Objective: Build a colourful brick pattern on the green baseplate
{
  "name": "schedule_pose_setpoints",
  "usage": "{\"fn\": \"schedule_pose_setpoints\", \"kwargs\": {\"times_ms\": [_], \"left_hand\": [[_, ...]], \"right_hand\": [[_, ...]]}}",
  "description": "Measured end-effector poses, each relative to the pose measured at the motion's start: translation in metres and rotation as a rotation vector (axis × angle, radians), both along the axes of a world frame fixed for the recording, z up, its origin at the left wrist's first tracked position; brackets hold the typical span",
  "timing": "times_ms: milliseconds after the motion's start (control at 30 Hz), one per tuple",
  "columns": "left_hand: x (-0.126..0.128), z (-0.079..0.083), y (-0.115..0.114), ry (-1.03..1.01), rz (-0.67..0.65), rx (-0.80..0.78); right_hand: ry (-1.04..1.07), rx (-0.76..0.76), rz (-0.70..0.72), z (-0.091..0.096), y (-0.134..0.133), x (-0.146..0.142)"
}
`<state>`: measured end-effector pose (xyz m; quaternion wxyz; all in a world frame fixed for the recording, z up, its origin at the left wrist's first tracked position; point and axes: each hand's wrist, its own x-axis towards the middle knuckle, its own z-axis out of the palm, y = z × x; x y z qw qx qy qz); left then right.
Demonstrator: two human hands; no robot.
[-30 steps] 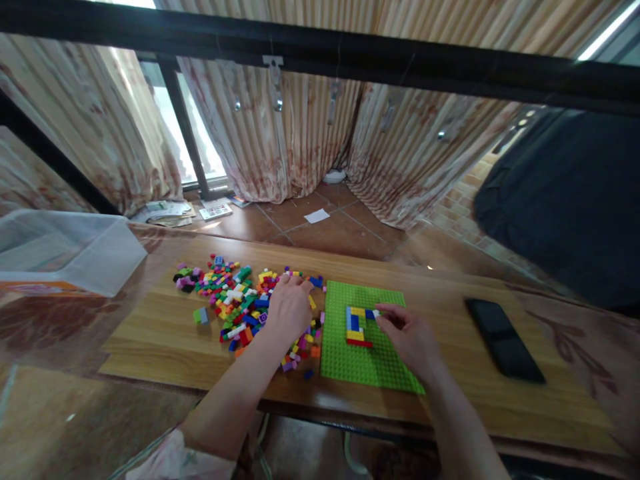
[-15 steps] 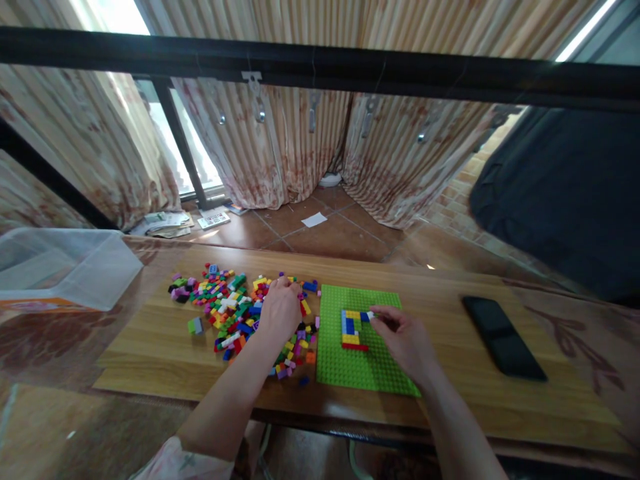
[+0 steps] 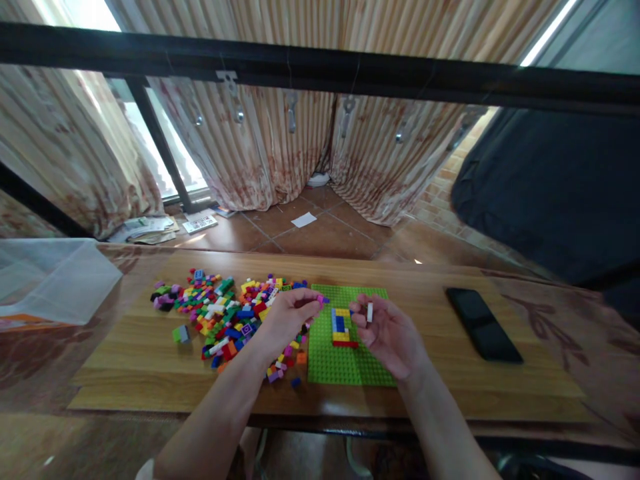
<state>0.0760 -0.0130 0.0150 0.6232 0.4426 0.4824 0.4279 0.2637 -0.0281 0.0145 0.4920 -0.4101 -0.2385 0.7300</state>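
left hand (image 3: 291, 315) pinches pink brick (image 3: 321, 299), right hand (image 3: 393, 335) holds white brick (image 3: 370, 312)
at 11 and 2 o'clock from built bricks (image 3: 341, 325); likely light, stiff, slightly slick; grip opposite side walls.

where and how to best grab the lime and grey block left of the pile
Probably by its upright sides, pinched from above and left: the lime and grey block sits apart on the tabletop, compact, with the brick pile to its right.

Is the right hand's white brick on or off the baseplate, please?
Off: the right hand holds the white brick above the baseplate.
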Motion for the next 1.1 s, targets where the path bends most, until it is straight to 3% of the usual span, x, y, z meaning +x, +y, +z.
{"fn": "schedule_pose_setpoints", "kwargs": {"times_ms": [167, 333, 433, 633, 733, 933, 1100], "left_hand": [[0.013, -0.003, -0.005, 0.000, -0.019, -0.008], [0.024, -0.004, -0.011, -0.019, -0.030, 0.030], [0.026, -0.006, -0.012, -0.077, -0.013, 0.004], [0.023, -0.008, -0.009, -0.339, -0.024, -0.166], [0.023, -0.009, -0.008, -0.368, -0.027, -0.202], [0.025, -0.009, -0.008, -0.308, -0.031, -0.204], [0.030, -0.009, -0.010, -0.287, -0.055, -0.193]], "right_hand": [[-0.362, 0.180, -0.045, -0.012, -0.003, -0.017], [-0.456, 0.252, -0.041, -0.018, -0.006, -0.027], [-0.443, 0.260, -0.050, -0.016, -0.006, -0.026], [-0.128, 0.144, -0.059, -0.002, -0.003, -0.007], [-0.043, 0.092, -0.087, 0.002, -0.002, 0.002], [-0.242, 0.093, -0.072, -0.001, -0.005, -0.001], [-0.373, 0.111, 0.068, -0.005, -0.008, -0.009]]}}
